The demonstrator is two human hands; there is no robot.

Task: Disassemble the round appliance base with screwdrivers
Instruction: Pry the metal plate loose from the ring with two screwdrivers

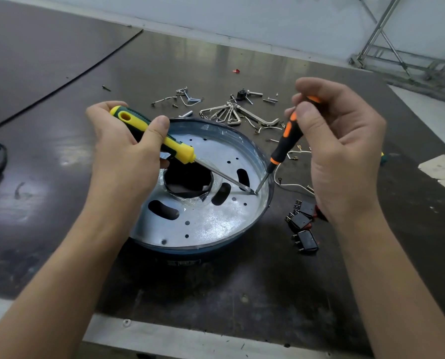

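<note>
Metal base [211, 224] sits centre on the worktop [242, 288]. My left hand [123, 161] wraps its fingers round the yellow screwdriver [174, 147]; right hand [345, 156] pinches the orange screwdriver [286, 141]. Both tips meet near the base's right rim.

Shiny metal base [211, 224] (plastic-handled screwdrivers [154, 133])

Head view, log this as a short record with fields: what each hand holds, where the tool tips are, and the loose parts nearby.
Left hand: grips yellow-and-green-handled screwdriver
Right hand: pinches black-and-orange-handled screwdriver near its top
Tool tips: both meet at one spot near the right inner rim of the round blue-rimmed metal appliance base
Loose parts: black rocker switches right of the base; silver hex keys and screws behind it
Surface: dark worktable
</note>
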